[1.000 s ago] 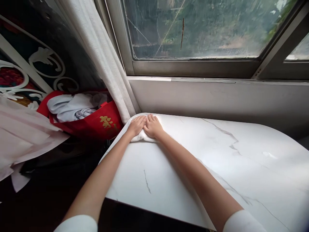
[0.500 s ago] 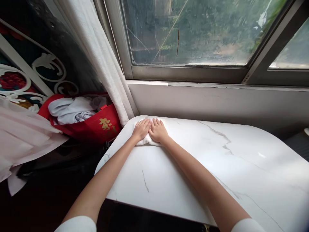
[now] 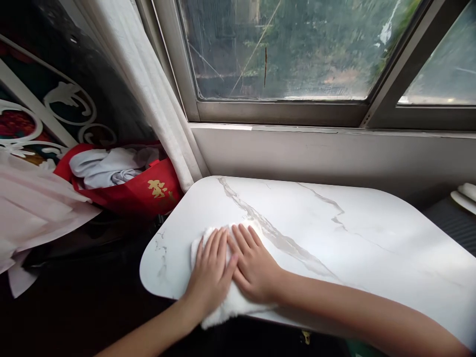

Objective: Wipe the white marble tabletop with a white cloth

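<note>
A white cloth (image 3: 232,303) lies on the white marble-patterned table (image 3: 372,238), near its front left part, and its lower edge hangs over the front. My left hand (image 3: 211,272) presses flat on the cloth's left half, fingers stretched forward. Beside it my right hand (image 3: 255,265) also lies flat on the cloth with its fingers spread. The two hands touch at the left thumb and the right fingers. Under both palms the cloth is hidden.
To the left, a red bag (image 3: 122,196) with pale fabric stands against the table's side, near a white curtain (image 3: 148,84). A window (image 3: 282,54) rises behind the table. White items (image 3: 464,198) rest on a dark ribbed surface at right. Pink fabric (image 3: 33,213) hangs at far left.
Both hands have drawn the cloth from the table's back left corner toward me, to the front edge. The grey veining at the back is now uncovered. The view has shifted slightly right.
</note>
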Demonstrator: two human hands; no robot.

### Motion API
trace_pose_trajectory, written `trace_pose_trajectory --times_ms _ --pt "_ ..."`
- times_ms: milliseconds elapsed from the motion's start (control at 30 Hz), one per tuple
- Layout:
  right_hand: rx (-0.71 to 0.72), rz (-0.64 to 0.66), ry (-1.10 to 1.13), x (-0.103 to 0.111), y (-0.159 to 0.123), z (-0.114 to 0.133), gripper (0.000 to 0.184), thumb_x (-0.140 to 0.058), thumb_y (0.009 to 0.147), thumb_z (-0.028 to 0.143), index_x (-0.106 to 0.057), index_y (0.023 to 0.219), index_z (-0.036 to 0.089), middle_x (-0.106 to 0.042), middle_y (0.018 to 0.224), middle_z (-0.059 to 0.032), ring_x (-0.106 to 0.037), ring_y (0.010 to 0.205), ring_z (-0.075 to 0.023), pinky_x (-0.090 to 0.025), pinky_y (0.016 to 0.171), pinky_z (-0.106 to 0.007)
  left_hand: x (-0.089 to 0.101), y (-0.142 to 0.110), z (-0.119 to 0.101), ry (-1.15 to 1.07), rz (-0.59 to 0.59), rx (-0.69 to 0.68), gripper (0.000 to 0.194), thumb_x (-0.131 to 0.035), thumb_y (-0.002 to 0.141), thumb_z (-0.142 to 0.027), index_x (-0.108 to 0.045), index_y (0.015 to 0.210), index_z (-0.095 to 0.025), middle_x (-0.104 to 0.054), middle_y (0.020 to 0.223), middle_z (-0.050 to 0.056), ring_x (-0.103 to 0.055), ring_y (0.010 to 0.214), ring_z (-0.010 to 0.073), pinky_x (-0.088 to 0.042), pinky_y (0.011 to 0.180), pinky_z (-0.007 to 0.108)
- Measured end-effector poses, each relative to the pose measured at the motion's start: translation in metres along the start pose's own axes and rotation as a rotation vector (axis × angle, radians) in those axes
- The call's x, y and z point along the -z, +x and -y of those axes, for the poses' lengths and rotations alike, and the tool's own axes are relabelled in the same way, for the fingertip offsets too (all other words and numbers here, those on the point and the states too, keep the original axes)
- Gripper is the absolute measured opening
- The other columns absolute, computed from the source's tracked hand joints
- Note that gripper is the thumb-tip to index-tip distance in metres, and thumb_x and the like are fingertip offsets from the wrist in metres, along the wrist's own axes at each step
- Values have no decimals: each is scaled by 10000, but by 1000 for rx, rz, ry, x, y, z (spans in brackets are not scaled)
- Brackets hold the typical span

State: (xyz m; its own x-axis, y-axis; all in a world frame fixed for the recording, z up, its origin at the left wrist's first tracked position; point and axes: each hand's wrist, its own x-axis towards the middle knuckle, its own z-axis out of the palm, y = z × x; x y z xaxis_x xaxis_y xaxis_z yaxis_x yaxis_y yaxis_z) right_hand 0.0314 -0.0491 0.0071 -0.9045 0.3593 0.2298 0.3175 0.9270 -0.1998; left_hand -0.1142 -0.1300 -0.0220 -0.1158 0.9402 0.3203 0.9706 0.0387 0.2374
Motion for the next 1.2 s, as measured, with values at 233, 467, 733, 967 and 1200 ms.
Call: trace_pose_trajectory --times_ms 233,467,733,967,1200 --pt "-75 96 -22 16 -37 -2 621 -311 971 307 -166 1496 8 -117 1553 -190 -39 1439 -316 -149 1169 -531 6 0 -27 -168 167 -77 523 -221 1006 -353 -145 1512 -243 -297 1544 41 -246 1422 199 -211 1173 458" --pt "-327 193 -24 15 26 -67 614 -222 979 356 -215 1489 15 -199 1545 -189 -133 1436 -301 -155 1158 -498 -22 96 -18 -213 150 -11 520 -199 988 -328 -315 1446 -112 -313 1531 113 -229 1426 213 -152 1180 469" --pt "-408 23 -89 7 102 -158 547 -225 980 309 -303 1478 95 -294 1536 -121 -226 1423 -217 -139 1153 -399 -59 216 6 -166 20 36 423 -263 969 -245 -488 1310 -140 -504 1403 101 -403 1326 214 -233 1146 435" --pt "-454 -52 -120 12 105 -205 507 -257 972 263 -386 1439 113 -378 1499 -108 -307 1386 -220 -206 1125 -388 -79 261 -19 -106 -22 60 392 -288 970 -215 -541 1263 -149 -570 1319 103 -457 1269 227 -251 1131 441" --pt "-485 -63 -157 18 70 -198 510 -239 976 272 -393 1438 121 -377 1500 -102 -304 1390 -225 -222 1127 -396 -80 240 -51 -95 -8 65 420 -279 980 -236 -505 1316 -125 -519 1389 103 -400 1324 224 -225 1147 445"
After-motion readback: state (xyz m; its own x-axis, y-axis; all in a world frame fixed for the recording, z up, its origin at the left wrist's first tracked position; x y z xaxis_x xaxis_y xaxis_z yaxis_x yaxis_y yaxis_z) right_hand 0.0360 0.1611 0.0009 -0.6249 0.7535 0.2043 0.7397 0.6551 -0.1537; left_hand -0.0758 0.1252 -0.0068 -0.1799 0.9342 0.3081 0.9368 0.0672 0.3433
